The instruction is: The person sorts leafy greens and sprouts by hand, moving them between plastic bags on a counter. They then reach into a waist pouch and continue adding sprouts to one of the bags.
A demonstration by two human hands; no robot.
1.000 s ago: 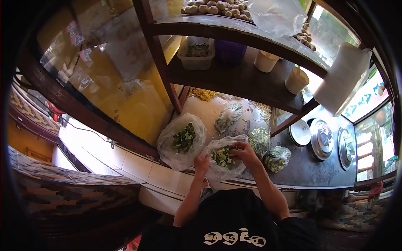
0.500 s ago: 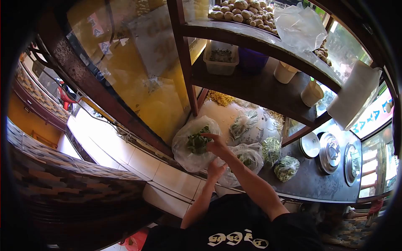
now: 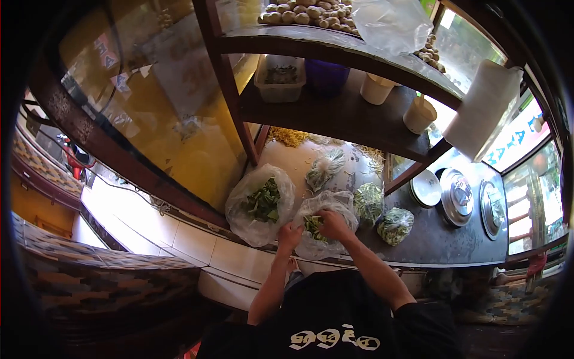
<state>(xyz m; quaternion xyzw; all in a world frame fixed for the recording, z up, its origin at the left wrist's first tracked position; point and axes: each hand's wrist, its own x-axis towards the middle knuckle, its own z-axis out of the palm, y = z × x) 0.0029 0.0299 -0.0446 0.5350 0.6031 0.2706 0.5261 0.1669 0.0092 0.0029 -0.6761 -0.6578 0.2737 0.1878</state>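
Worktop point(image 3: 445, 246), lower centre to right of the frame, bearing bagged vegetables. Left bag point(image 3: 236, 220), just left of centre, stands open; middle bag point(image 3: 318, 250), at lower centre, lies just beside it — presumably so both are within easy reach. The left hand point(image 3: 290, 236) appears pinched on the middle bag's rim, probably steadying its mouth. The right hand point(image 3: 336, 226) dips inside; its fingertips are hidden — whether they are closed cannot be told. Cut greens point(image 3: 313, 228) show between the hands, inside the middle bag.
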